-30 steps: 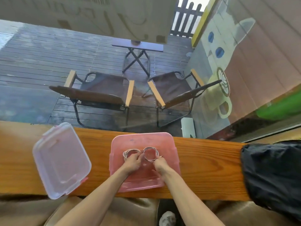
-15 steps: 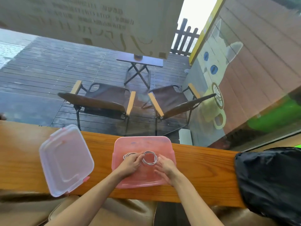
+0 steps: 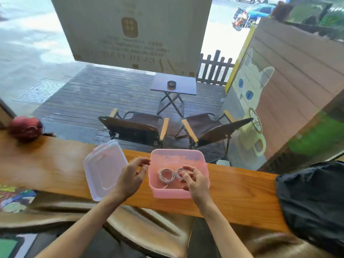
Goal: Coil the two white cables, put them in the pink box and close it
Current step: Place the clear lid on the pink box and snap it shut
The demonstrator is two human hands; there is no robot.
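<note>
A long wooden counter (image 3: 55, 170) of glossy, grained orange-brown planking ran across the view from nine o'clock to four o'clock. At four o'clock a crumpled black fabric bundle (image 3: 312, 202) lay on it, matte and soft-edged. The pink box (image 3: 178, 193), a translucent plastic tub with rounded corners, sat open at the centre of the counter. Just beside it at nine o'clock lay its lid (image 3: 104, 168), a clear, frosted rounded rectangle with a raised rim, tilted and overhanging the near edge. Far off at ten o'clock rested a red helmet (image 3: 25, 127), round and shiny.

The left hand (image 3: 130, 176) hovered between lid and box, fingers loosely curled and grasping nothing, its fingertips near the box's left rim. The right hand (image 3: 195, 180) hung over the box's right half, fingers relaxed and spread, tips near or on one coil; whether they touched it could not be told.

Inside the box, on its floor, lay the two white cables: the left coil (image 3: 165, 175), a neat thin ring with a loose end trailing toward six o'clock, and the right coil (image 3: 179, 173), partly hidden by the right fingers, touching the first.
</note>
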